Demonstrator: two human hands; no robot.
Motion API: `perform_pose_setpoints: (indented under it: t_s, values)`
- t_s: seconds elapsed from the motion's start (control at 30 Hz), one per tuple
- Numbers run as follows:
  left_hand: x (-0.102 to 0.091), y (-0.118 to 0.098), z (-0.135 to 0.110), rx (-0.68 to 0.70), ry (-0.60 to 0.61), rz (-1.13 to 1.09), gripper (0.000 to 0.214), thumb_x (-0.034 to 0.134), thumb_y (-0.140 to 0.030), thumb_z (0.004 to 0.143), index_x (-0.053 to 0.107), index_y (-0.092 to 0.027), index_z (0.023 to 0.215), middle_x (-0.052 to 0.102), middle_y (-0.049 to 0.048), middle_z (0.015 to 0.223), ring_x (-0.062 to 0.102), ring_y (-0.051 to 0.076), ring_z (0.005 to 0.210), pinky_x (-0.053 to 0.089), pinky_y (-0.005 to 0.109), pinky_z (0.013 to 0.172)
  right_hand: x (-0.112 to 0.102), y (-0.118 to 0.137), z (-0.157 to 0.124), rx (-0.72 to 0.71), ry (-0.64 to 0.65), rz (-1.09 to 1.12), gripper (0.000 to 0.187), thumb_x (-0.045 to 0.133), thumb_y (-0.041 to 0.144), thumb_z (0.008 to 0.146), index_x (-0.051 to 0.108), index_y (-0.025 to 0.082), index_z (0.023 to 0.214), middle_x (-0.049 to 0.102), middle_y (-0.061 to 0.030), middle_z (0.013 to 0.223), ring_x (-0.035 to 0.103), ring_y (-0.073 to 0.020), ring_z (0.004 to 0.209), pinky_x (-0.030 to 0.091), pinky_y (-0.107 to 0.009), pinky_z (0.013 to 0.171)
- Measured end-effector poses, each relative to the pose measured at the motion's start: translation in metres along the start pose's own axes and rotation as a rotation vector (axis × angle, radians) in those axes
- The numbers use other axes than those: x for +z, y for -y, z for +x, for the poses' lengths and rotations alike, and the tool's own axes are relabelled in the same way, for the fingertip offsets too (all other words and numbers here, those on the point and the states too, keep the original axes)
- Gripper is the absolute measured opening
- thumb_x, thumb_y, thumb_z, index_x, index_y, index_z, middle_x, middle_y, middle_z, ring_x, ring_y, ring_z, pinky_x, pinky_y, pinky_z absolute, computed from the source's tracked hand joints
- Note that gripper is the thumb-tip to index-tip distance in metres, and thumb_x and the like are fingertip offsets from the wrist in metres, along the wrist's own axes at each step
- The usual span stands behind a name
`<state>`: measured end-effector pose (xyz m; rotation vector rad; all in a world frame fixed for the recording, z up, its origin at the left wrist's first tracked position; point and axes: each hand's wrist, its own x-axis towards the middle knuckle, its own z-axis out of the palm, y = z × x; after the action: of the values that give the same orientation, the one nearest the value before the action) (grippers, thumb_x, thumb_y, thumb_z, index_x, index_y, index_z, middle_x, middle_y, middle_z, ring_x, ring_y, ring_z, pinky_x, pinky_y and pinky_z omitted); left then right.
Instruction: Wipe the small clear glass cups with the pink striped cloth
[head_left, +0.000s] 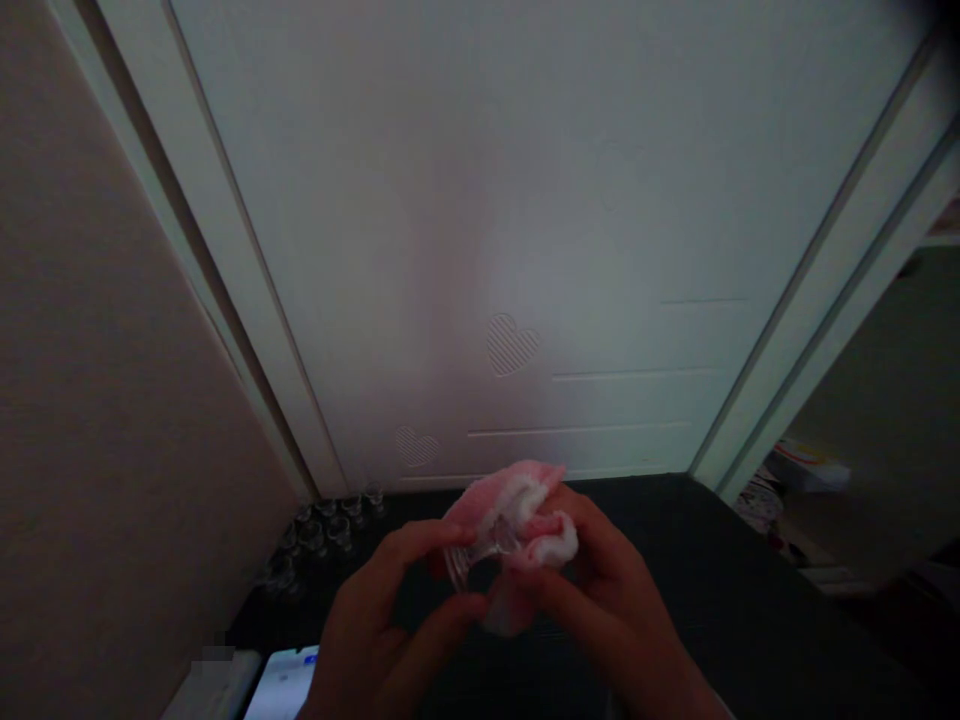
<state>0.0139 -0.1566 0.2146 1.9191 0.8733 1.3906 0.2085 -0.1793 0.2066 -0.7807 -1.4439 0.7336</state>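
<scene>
Between the thumb and fingers of my left hand is a small clear glass, tipped on its side with its thick end toward the left. My right hand grips a pink and white fluffy cloth, bunched against the glass's right end and draped behind it. The cloth hides part of the glass, so I cannot tell how far it reaches inside. Both hands are close together above the dark tabletop.
Several small clear glasses stand at the table's back left. A lit phone lies at the front left beside a white object. Behind the table rises a white panel with embossed hearts. Blurred items sit beyond the right edge.
</scene>
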Motion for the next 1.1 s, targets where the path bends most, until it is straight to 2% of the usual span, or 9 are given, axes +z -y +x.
perform_pose_setpoints:
  t_s: [0.13, 0.3, 0.43, 0.53, 0.67, 0.8, 0.93, 1.0, 1.1]
  values:
    - [-0.001, -0.004, 0.001, 0.018, 0.002, 0.013, 0.023, 0.078, -0.031, 0.083, 0.077, -0.034, 0.105, 0.08, -0.0023, 0.095, 0.071, 0.018, 0.082, 0.054, 0.023, 0.074, 0.004, 0.001, 0.0, -0.019, -0.023, -0.018, 0.007, 0.07, 0.026, 0.09, 0.073, 0.026, 0.096, 0.071, -0.0028, 0.098, 0.065, -0.0184, 0.081, 0.053, -0.026, 0.072]
    - [0.003, -0.006, 0.001, 0.027, -0.031, 0.053, 0.021, 0.077, -0.042, 0.083, 0.078, -0.031, 0.101, 0.079, -0.0006, 0.088, 0.07, 0.02, 0.075, 0.054, 0.026, 0.069, 0.007, 0.001, 0.0, -0.089, -0.036, 0.009, 0.018, 0.061, 0.032, 0.097, 0.073, 0.029, 0.11, 0.073, -0.0029, 0.1, 0.067, -0.0189, 0.085, 0.053, -0.027, 0.076]
    - [0.01, -0.01, -0.001, 0.033, -0.116, 0.004, 0.027, 0.075, -0.052, 0.082, 0.078, -0.031, 0.099, 0.079, -0.0007, 0.088, 0.069, 0.02, 0.075, 0.053, 0.026, 0.07, 0.009, -0.002, -0.003, -0.072, -0.071, 0.014, 0.024, 0.054, 0.041, 0.1, 0.073, 0.026, 0.104, 0.073, -0.004, 0.094, 0.067, -0.0203, 0.083, 0.054, -0.028, 0.076]
    - [0.01, -0.012, -0.004, 0.067, -0.129, -0.044, 0.023, 0.077, -0.048, 0.082, 0.078, -0.035, 0.101, 0.08, -0.0029, 0.089, 0.069, 0.018, 0.074, 0.054, 0.024, 0.07, 0.012, -0.004, -0.007, -0.025, -0.072, 0.045, 0.029, 0.05, 0.044, 0.101, 0.072, 0.026, 0.102, 0.073, -0.0039, 0.095, 0.068, -0.0202, 0.084, 0.054, -0.027, 0.077]
    - [0.005, -0.011, -0.007, 0.087, -0.115, -0.109, 0.024, 0.081, -0.039, 0.081, 0.078, -0.04, 0.105, 0.081, -0.0039, 0.1, 0.074, 0.018, 0.083, 0.057, 0.025, 0.076, 0.018, -0.002, -0.01, 0.012, -0.044, 0.103, 0.029, 0.048, 0.045, 0.102, 0.07, 0.028, 0.113, 0.072, -0.004, 0.103, 0.067, -0.02, 0.092, 0.053, -0.027, 0.082]
    - [0.006, -0.011, -0.009, 0.107, -0.086, -0.147, 0.022, 0.081, -0.039, 0.081, 0.078, -0.041, 0.103, 0.082, -0.0029, 0.101, 0.075, 0.021, 0.091, 0.058, 0.031, 0.085, 0.021, -0.002, -0.009, -0.007, -0.042, 0.122, 0.023, 0.06, 0.046, 0.097, 0.069, 0.027, 0.106, 0.065, -0.0004, 0.088, 0.058, -0.0153, 0.076, 0.05, -0.022, 0.069]
    - [0.007, -0.01, -0.006, 0.113, -0.107, -0.088, 0.02, 0.079, -0.044, 0.082, 0.079, -0.035, 0.1, 0.082, 0.0001, 0.093, 0.075, 0.021, 0.086, 0.058, 0.029, 0.082, 0.021, -0.002, -0.006, 0.011, -0.107, 0.115, 0.024, 0.07, 0.047, 0.089, 0.068, 0.023, 0.094, 0.059, 0.0023, 0.075, 0.05, -0.0126, 0.062, 0.044, -0.021, 0.057]
    - [0.006, -0.009, -0.004, 0.131, -0.06, -0.061, 0.022, 0.079, -0.038, 0.083, 0.078, -0.035, 0.104, 0.082, -0.0005, 0.096, 0.075, 0.02, 0.086, 0.058, 0.027, 0.08, 0.02, -0.002, -0.005, -0.019, -0.124, 0.092, 0.023, 0.069, 0.046, 0.09, 0.069, 0.023, 0.093, 0.061, 0.0015, 0.076, 0.052, -0.0132, 0.062, 0.045, -0.022, 0.056]
    - [0.003, -0.008, 0.0, 0.19, 0.023, -0.028, 0.03, 0.081, -0.026, 0.081, 0.075, -0.038, 0.108, 0.081, -0.0035, 0.095, 0.075, 0.017, 0.081, 0.059, 0.021, 0.074, 0.021, -0.001, -0.004, -0.081, -0.136, 0.047, 0.025, 0.059, 0.045, 0.097, 0.07, 0.023, 0.096, 0.066, -0.002, 0.081, 0.058, -0.0157, 0.067, 0.049, -0.024, 0.061]
